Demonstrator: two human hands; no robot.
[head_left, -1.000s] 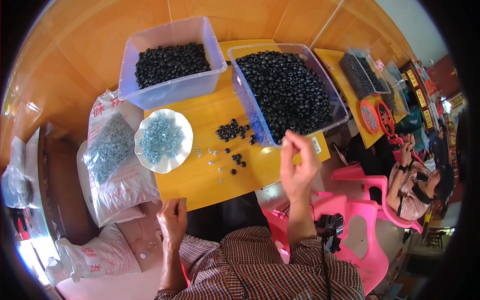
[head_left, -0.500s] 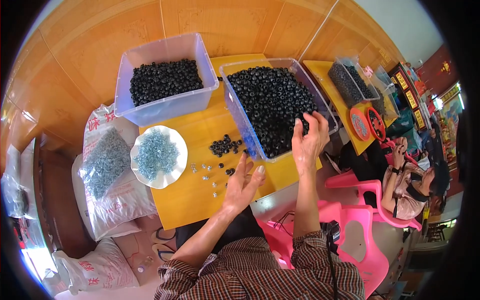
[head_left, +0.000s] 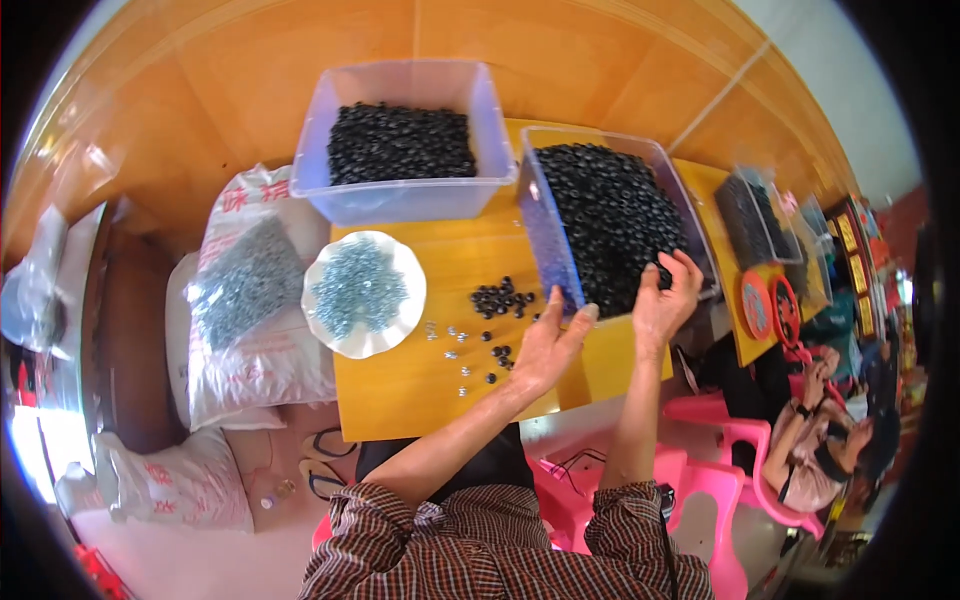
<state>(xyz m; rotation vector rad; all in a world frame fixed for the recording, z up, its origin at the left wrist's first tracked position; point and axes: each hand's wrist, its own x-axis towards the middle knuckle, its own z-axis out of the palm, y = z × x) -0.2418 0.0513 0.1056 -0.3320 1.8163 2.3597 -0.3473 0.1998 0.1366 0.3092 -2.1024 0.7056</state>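
My right hand (head_left: 667, 303) is at the near right corner of a clear plastic tub (head_left: 550, 235). Its fingers curl toward the thumb around a dark piece, which looks like one of the small round black plastic pieces (head_left: 605, 205) filling the tub. My left hand (head_left: 550, 348) has its fingers spread and holds nothing; its fingertips are by the tub's near left corner. Left of it on the yellow table (head_left: 400, 400) lie a loose group of black pieces (head_left: 500, 298) and several small clear pieces (head_left: 451, 354).
A scalloped white dish (head_left: 415, 285) holds clear bluish pieces. Behind it stands a second tub (head_left: 400, 200) of black pieces. White sacks (head_left: 270, 385), one under a bag of clear pieces (head_left: 245, 285), are on the left. Pink chairs (head_left: 715, 490) and a seated person (head_left: 820, 455) are at right.
The view has shifted, so the table sits farther right. My right hand's fingers have curled in toward the thumb at the tub's near edge. My left hand stays spread by the tub corner.
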